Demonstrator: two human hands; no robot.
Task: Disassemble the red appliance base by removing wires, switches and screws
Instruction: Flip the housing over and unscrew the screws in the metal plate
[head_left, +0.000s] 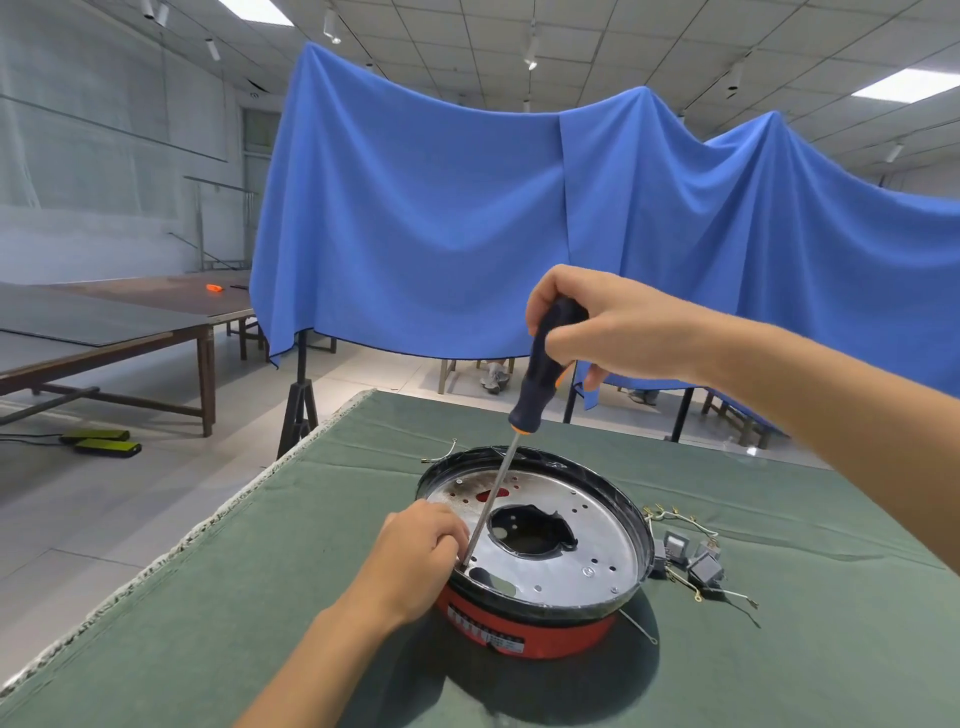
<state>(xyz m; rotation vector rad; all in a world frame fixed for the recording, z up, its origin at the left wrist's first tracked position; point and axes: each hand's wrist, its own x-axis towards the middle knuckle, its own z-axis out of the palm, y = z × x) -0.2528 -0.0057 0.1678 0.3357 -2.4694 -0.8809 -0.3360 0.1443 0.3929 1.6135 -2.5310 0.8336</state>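
1. Where the screwdriver (511, 462) tip meets the base (537, 551) plate, left hand (421, 558) fingers pinch the shaft, hiding the screw.
2. Right hand (605, 327) grips the handle.
3. Base sits mid-table (260, 587); switches (693, 564) lie just right.

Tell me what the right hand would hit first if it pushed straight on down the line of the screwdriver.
Likely the left hand: the right hand aims the screwdriver down-left, its tip at the metal plate of the red base, beside the left fingers. Depth is uncertain.
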